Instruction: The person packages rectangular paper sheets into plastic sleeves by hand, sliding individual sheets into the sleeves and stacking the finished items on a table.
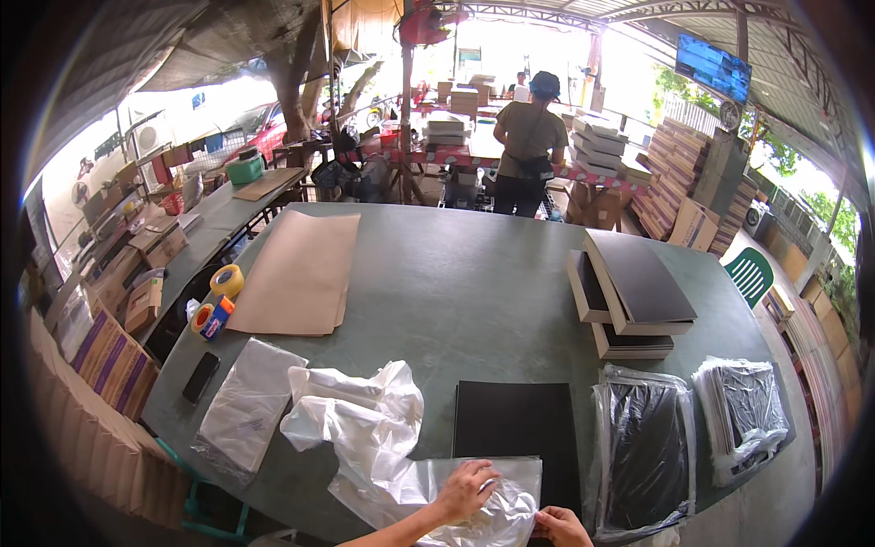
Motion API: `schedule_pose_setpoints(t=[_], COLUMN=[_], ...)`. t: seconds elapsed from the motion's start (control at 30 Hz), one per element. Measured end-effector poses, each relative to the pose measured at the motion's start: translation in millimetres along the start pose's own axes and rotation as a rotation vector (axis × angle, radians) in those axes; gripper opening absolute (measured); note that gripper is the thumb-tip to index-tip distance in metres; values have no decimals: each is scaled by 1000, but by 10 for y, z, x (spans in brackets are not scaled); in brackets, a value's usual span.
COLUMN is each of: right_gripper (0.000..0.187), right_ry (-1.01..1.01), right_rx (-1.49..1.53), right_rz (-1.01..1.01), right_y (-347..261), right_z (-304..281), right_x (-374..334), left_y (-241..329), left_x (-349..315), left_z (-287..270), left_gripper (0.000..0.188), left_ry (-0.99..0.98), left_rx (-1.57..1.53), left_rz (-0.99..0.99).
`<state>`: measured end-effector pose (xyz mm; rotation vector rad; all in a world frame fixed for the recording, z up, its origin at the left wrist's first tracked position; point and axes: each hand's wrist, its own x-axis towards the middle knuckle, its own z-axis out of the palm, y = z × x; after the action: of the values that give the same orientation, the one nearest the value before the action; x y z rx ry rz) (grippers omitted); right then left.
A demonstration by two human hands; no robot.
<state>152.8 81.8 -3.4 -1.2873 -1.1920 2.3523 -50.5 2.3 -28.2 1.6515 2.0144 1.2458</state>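
A see-through plastic bag (428,474) lies crumpled at the near edge of the table, partly over a black sheet of board (515,415). My left hand (465,492) rests on the plastic with its fingers spread and slightly bent. Just to its right, my right hand (563,528) pinches the bag's edge between thumb and fingers. The bunched white part of the plastic (360,410) trails off to the left. Beside it is a flat stack of folded plastic bags (246,401).
Black boards in plastic wrap (643,447) and a smaller wrapped bundle (743,410) lie at right. Behind them is a stack of thick black-topped boards (638,283). Brown paper (301,273), tape rolls (226,281) and a phone (201,377) lie left. Beyond the green table (456,273), a person (531,141) stands.
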Motion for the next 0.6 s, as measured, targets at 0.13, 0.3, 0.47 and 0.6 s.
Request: schedule_pose_setpoints(t=[0.13, 0.3, 0.47, 0.6], right_gripper=[18, 24, 32, 32], right_ry=[-104, -134, -160, -133], right_rx=[26, -140, 174, 272], right_rz=[-89, -11, -111, -111], right_y=[68, 29, 227, 33], right_z=[-10, -24, 18, 232], right_x=[-9, -7, 218, 162], left_y=[178, 323, 376, 578], left_x=[13, -108, -180, -65], left_z=[-174, -249, -273, -179], left_gripper=[15, 14, 21, 29], left_ry=[-1, -60, -207, -236], left_rx=[-29, -147, -345, -378], left_rz=[12, -51, -138, -96])
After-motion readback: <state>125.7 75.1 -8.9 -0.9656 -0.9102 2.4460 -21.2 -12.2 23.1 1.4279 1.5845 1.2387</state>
